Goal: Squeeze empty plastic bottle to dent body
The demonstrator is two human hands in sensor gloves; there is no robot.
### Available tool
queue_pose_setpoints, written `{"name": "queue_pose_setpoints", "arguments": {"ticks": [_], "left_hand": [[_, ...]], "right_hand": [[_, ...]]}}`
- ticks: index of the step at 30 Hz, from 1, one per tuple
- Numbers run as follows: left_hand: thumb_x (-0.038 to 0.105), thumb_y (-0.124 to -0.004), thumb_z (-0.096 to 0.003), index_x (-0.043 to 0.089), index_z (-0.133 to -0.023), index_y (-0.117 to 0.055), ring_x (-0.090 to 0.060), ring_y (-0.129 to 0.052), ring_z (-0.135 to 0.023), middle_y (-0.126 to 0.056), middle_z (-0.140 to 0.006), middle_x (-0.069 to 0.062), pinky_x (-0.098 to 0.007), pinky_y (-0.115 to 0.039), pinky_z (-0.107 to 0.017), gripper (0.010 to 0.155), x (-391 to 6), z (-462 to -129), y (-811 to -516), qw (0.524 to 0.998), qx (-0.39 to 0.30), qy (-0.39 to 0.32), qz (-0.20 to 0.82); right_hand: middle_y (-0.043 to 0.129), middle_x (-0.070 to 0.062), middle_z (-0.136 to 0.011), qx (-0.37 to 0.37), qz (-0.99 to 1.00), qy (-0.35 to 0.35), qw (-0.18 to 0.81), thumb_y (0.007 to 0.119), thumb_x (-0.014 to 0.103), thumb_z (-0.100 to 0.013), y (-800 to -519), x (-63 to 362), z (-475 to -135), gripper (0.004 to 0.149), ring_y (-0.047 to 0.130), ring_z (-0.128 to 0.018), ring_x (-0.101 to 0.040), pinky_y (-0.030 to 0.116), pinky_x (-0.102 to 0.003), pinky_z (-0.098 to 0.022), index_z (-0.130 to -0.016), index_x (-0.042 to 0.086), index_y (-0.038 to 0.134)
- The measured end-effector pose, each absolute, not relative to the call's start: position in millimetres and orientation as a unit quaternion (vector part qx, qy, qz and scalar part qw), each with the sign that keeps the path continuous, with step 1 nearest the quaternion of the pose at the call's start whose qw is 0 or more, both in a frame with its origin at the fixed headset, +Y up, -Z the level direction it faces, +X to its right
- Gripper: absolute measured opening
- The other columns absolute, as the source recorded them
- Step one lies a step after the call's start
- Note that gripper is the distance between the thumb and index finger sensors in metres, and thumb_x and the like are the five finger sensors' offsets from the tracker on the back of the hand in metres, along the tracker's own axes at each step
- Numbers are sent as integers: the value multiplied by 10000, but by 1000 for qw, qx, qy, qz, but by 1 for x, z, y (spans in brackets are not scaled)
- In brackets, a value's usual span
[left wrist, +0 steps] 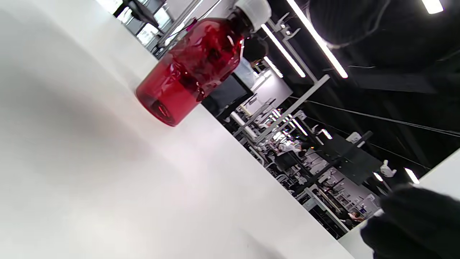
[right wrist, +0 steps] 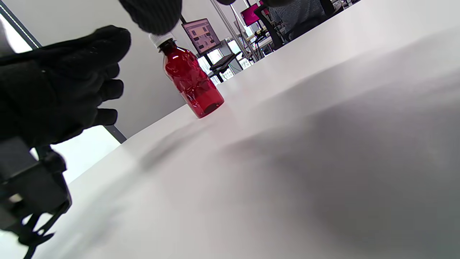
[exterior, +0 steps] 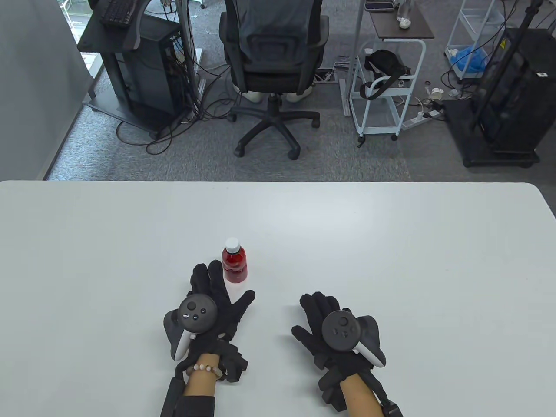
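Note:
A small red translucent plastic bottle (exterior: pixel 235 262) with a white cap stands upright on the white table (exterior: pixel 391 243). It also shows in the left wrist view (left wrist: pixel 190 68) and in the right wrist view (right wrist: pixel 192 84); its body looks crumpled. My left hand (exterior: pixel 213 295) is open with fingers spread, just below and left of the bottle, holding nothing. Whether its fingertips touch the bottle I cannot tell. It also shows in the right wrist view (right wrist: pixel 61 82). My right hand (exterior: pixel 323 315) is open and empty, lower right of the bottle and apart from it.
The table's far edge (exterior: pixel 278 182) runs across the middle of the table view. Beyond it on the floor stand an office chair (exterior: pixel 271 65), a computer stand (exterior: pixel 134 65), a white cart (exterior: pixel 386 87) and black equipment (exterior: pixel 508 95).

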State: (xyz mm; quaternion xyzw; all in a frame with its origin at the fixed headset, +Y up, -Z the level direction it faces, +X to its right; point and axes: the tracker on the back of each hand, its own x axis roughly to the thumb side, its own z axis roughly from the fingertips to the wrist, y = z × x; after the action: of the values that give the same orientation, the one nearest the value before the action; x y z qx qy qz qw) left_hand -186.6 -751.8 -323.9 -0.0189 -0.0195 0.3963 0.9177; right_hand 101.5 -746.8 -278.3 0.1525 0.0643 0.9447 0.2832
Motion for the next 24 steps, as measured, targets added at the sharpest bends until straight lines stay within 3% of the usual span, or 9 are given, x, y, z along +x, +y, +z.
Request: {"name": "queue_pose_setpoints", "arguments": {"ticks": [9,18,24], "left_hand": [[679,-742,-557,158,-1079,94,-510,9,-1079,87,-1148,-255,-756,-151,-690,1115,-188,-379,-740,953,-97,23,287],[692,-761,-538,137,-1108,43,-548,-132,-1094,-24,-1174,-291,-768,-277,-688,1131,-187,-405,-758,933,-111,45,338],[663,-787,-533,121,-1166,-240,-497,-348,-1134,-248,-1223,-231,-752,-403,-693,997,-190,-416,-757,934,-66,43,349]], "right_hand": [[281,-301,-1224,153,932,82,319,616,449,-660,-748,103,-283,756,267,-1054,-566,242,-763,-671,-1187,34,268],[279,-300,-1224,155,928,74,329,615,449,-661,-746,105,-282,754,266,-1054,-565,247,-765,-669,-1187,30,274],[282,-304,-1223,143,925,75,344,616,447,-661,-748,110,-283,753,268,-1052,-568,249,-765,-669,-1188,26,280]]}}
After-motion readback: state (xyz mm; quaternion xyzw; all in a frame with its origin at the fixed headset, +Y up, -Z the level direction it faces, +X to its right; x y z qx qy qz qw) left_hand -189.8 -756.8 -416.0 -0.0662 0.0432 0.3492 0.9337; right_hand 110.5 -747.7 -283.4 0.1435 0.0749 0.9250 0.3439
